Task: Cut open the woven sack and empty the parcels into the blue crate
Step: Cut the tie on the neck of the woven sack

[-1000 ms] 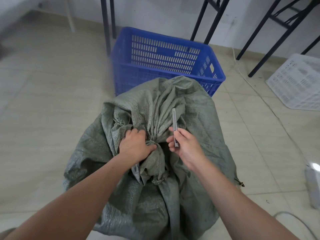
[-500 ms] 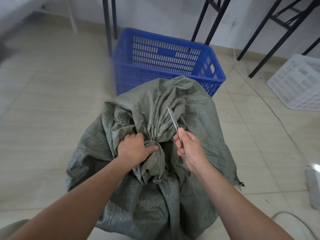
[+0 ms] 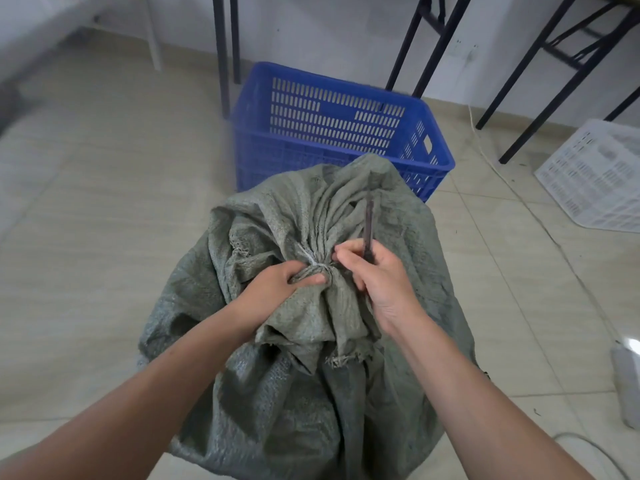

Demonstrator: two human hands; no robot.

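Note:
A full grey-green woven sack (image 3: 398,341) stands on the tiled floor, its neck bunched and bound with a pale tie (image 3: 313,259). My left hand (image 3: 277,284) grips the gathered neck just below the tie. My right hand (image 3: 377,271) holds a thin dark knife (image 3: 369,225), its blade pointing up and away, right beside the tie. The blue slotted crate (image 3: 332,133) stands just behind the sack; what I see of its inside is empty. No parcels show; the sack hides them.
Black table legs (image 3: 225,53) rise behind and to the left of the crate, more at the back right. A white slotted crate (image 3: 595,178) lies at the right edge. A pale cord (image 3: 491,168) runs along the floor on the right.
My right hand has moved left, closer to the tied neck, and the knife now stands nearly upright. My left hand keeps its grip on the neck.

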